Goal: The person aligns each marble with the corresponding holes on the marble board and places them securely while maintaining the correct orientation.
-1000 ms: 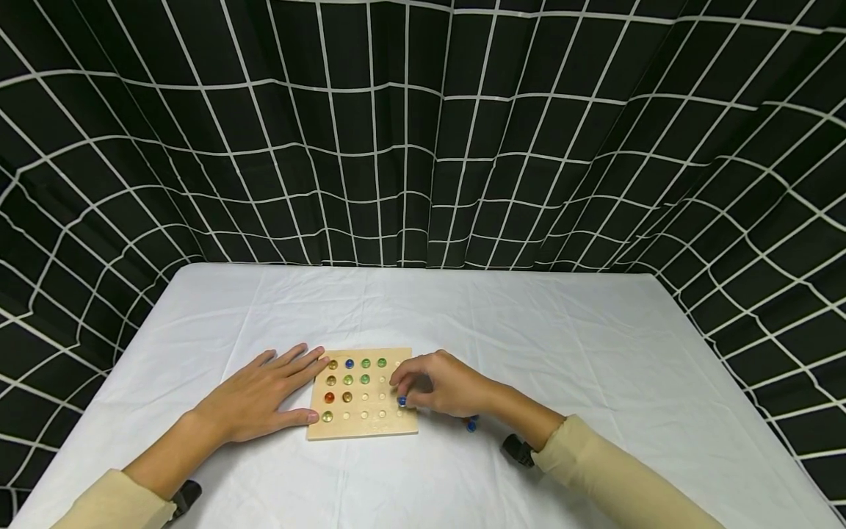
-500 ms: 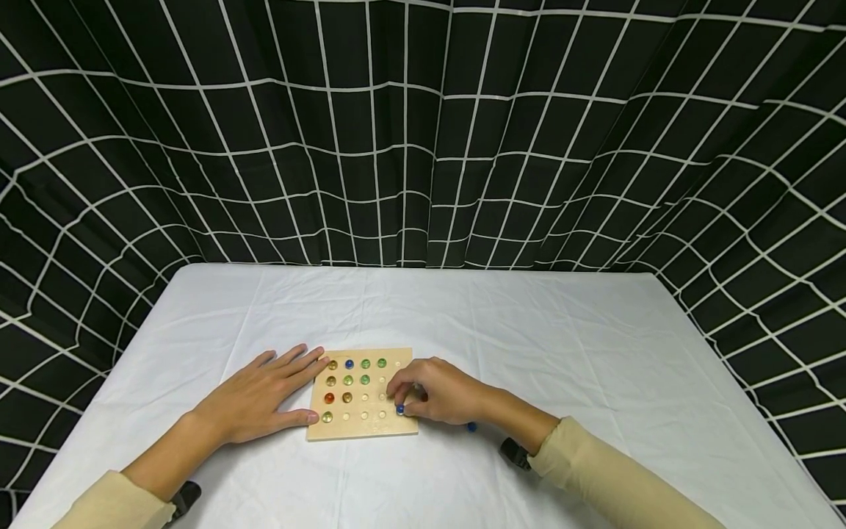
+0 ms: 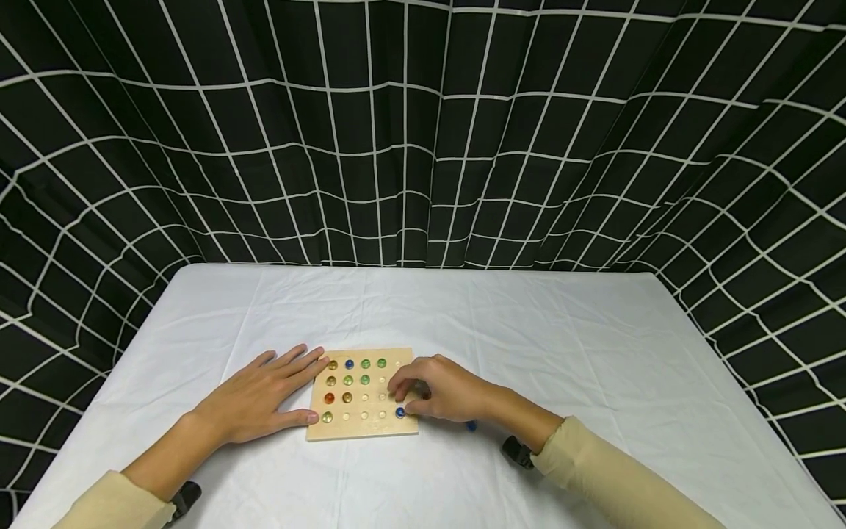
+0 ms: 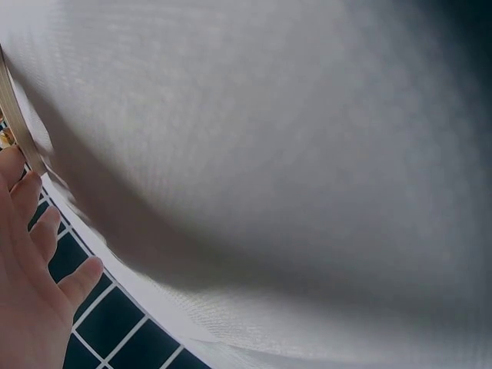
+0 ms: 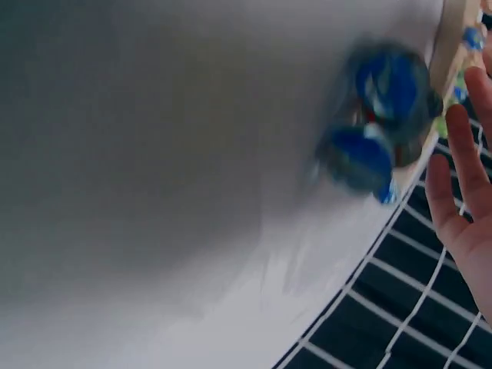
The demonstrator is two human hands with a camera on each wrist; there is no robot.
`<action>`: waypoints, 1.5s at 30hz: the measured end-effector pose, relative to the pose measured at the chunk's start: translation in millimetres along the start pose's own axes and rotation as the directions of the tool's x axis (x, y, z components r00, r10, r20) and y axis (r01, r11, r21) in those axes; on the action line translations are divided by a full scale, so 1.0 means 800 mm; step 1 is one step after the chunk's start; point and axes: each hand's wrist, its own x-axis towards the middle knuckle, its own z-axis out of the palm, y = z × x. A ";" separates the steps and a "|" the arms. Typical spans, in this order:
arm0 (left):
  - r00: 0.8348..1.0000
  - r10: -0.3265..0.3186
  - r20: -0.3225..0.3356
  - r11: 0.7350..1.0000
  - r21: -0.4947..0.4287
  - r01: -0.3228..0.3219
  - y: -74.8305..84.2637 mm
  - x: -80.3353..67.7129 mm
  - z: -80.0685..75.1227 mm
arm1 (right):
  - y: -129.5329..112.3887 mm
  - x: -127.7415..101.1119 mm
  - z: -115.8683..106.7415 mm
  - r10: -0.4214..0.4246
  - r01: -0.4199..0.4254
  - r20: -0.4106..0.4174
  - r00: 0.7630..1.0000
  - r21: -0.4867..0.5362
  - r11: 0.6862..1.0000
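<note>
A square wooden board (image 3: 370, 430) with rows of holes lies on the white tablecloth (image 3: 463, 323). Several coloured marbles (image 3: 347, 380) fill its left and upper holes. My left hand (image 3: 264, 393) lies flat on the cloth, fingertips and thumb touching the board's left edge. My right hand (image 3: 436, 393) is curled over the board's right side. Its thumb and forefinger pinch a blue marble (image 3: 399, 413) seated in the bottom right corner hole. In the right wrist view, two loose blue marbles (image 5: 384, 92) lie blurred on the cloth beside the board's edge (image 5: 450, 46).
The loose blue marbles (image 3: 471, 425) sit just under my right wrist. A black curtain with a white grid (image 3: 423, 147) hangs behind and around the table. The left wrist view shows mostly cloth, with the board's edge (image 4: 11, 108) and my left hand (image 4: 31, 292).
My right hand has carried the blue marble down the board's right column and lowered it into the bottom right hole. The left hand and the board have not moved.
</note>
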 end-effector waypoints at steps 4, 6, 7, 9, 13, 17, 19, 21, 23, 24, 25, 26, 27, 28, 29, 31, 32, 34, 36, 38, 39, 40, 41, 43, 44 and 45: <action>1.000 0.003 -0.003 1.000 0.004 -0.003 0.000 0.001 0.001 | 0.011 -0.002 -0.018 0.022 -0.017 -0.067 0.998 0.070 0.997; 1.000 0.002 -0.001 1.000 0.005 -0.002 0.000 0.001 0.001 | 0.019 -0.004 -0.029 0.051 -0.040 -0.115 0.992 0.095 0.995; 1.000 0.000 -0.001 1.000 0.004 0.000 0.000 0.001 0.001 | 0.023 -0.005 -0.034 0.065 -0.052 -0.135 0.989 0.096 0.994; 1.000 0.000 0.001 1.000 0.003 0.000 0.000 0.001 0.001 | 0.031 -0.007 -0.042 0.093 -0.077 -0.167 0.982 0.101 0.992; 1.000 0.003 0.000 1.000 0.005 -0.003 0.000 0.001 0.001 | 0.045 -0.010 -0.050 0.146 -0.129 -0.163 0.976 0.108 0.986; 1.000 0.006 -0.002 1.000 0.010 -0.006 -0.001 0.001 0.002 | 0.055 -0.011 -0.047 0.162 -0.146 -0.119 0.980 0.132 0.980; 1.000 0.006 -0.002 1.000 0.012 -0.006 -0.001 0.001 0.002 | 0.059 -0.011 -0.045 0.159 -0.144 -0.103 0.982 0.136 0.980; 1.000 0.005 -0.001 1.000 0.014 -0.005 -0.001 0.000 0.003 | 0.062 -0.011 -0.042 0.153 -0.140 -0.095 0.984 0.135 0.981; 1.000 0.007 -0.002 1.000 0.022 -0.007 -0.001 0.001 0.004 | 0.063 -0.010 -0.040 0.155 -0.142 -0.090 0.984 0.136 0.980; 1.000 0.008 -0.004 1.000 0.024 -0.008 -0.001 0.001 0.004 | 0.064 -0.010 -0.039 0.155 -0.143 -0.089 0.984 0.131 0.981; 1.000 0.009 -0.005 1.000 0.027 -0.009 -0.001 0.001 0.004 | 0.064 -0.009 -0.039 0.154 -0.143 -0.088 0.984 0.129 0.981; 1.000 0.010 -0.006 1.000 0.030 -0.010 -0.001 0.001 0.004 | 0.065 -0.009 -0.038 0.155 -0.143 -0.087 0.984 0.126 0.982; 1.000 0.012 -0.009 0.999 0.032 -0.012 -0.001 0.001 0.004 | 0.065 -0.009 -0.038 0.154 -0.143 -0.087 0.984 0.123 0.982; 1.000 0.014 -0.010 0.999 0.034 -0.014 -0.001 0.001 0.004 | 0.065 -0.009 -0.038 0.152 -0.142 -0.087 0.985 0.118 0.983; 1.000 0.015 -0.011 0.999 0.034 -0.014 -0.001 0.001 0.004 | 0.064 -0.009 -0.037 0.151 -0.141 -0.087 0.985 0.111 0.984; 1.000 0.016 -0.012 0.999 0.034 -0.015 -0.002 0.000 0.003 | 0.064 -0.008 -0.037 0.148 -0.139 -0.088 0.985 0.099 0.985; 1.000 0.016 -0.012 0.999 0.034 -0.016 -0.002 0.000 0.003 | 0.063 -0.008 -0.037 0.145 -0.137 -0.090 0.985 0.092 0.986; 1.000 0.016 -0.011 0.999 0.032 -0.016 -0.001 0.000 0.002 | 0.062 -0.008 -0.037 0.141 -0.134 -0.093 0.986 0.082 0.988; 1.000 0.016 -0.011 0.999 0.029 -0.016 -0.001 -0.001 0.001 | 0.061 -0.007 -0.037 0.141 -0.133 -0.098 0.985 0.082 0.988; 1.000 0.017 -0.011 0.999 0.027 -0.017 -0.001 -0.001 0.001 | 0.060 -0.007 -0.036 0.138 -0.129 -0.103 0.985 0.093 0.987; 1.000 0.018 -0.012 0.999 0.027 -0.017 -0.001 -0.001 0.000 | 0.060 -0.007 -0.036 0.137 -0.126 -0.104 0.985 0.102 0.987; 1.000 0.019 -0.013 0.999 0.027 -0.019 0.000 -0.001 0.000 | 0.059 -0.006 -0.035 0.133 -0.121 -0.106 0.985 0.111 0.986; 1.000 0.020 -0.015 0.999 0.028 -0.020 0.000 -0.001 0.000 | 0.058 -0.006 -0.034 0.127 -0.114 -0.108 0.986 0.120 0.986; 1.000 0.024 -0.019 0.999 0.029 -0.023 0.000 -0.001 0.000 | 0.055 -0.004 -0.033 0.112 -0.096 -0.109 0.988 0.142 0.985; 0.999 0.026 -0.023 0.999 0.030 -0.026 0.001 -0.001 -0.001 | 0.053 -0.004 -0.032 0.101 -0.085 -0.108 0.989 0.148 0.985; 0.999 0.028 -0.026 0.999 0.029 -0.027 0.001 -0.001 -0.001 | 0.051 -0.003 -0.031 0.090 -0.073 -0.106 0.990 0.154 0.985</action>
